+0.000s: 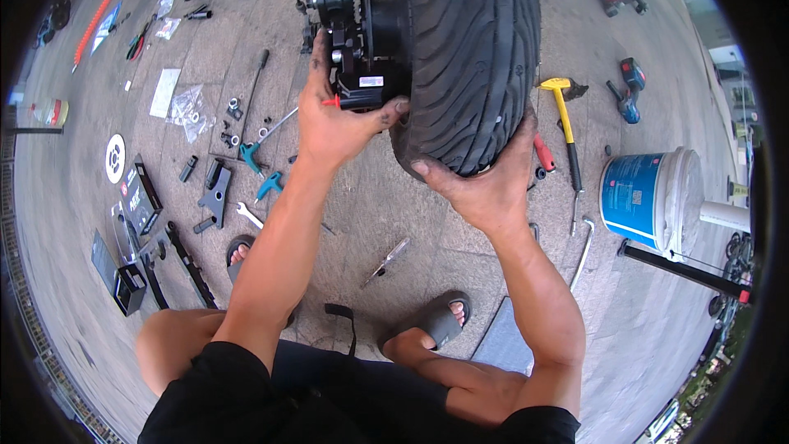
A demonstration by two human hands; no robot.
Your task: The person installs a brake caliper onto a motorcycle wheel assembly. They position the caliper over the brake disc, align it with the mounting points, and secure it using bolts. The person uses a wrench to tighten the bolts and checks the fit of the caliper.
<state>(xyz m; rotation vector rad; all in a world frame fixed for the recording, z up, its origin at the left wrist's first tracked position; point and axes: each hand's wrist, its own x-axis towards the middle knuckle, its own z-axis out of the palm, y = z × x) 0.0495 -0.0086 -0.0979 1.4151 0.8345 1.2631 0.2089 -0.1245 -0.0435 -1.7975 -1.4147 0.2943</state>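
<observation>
A fat black tire (472, 57) with wavy tread stands upright before me, its wheel set in a black frame. My right hand (485, 189) clasps its near lower edge, thumb on the tread and fingers along the right side. My left hand (333, 119) grips a black boxy part (374, 92) beside the wheel, which carries a small white label and a red tip. Its index finger reaches up along the black metal assembly (333, 12), and its thumb extends toward the tire. Some fingertips of both hands are hidden. Dark smudges mark the fingers.
On the paved floor at left lie teal-handled hex keys (267, 187), a wrench (248, 214), a white disc (116, 159) and several loose parts. A yellow hammer (559, 103), a blue drill (629, 94) and a blue-white bucket (645, 197) are at right. A folding knife (386, 261) lies between my feet.
</observation>
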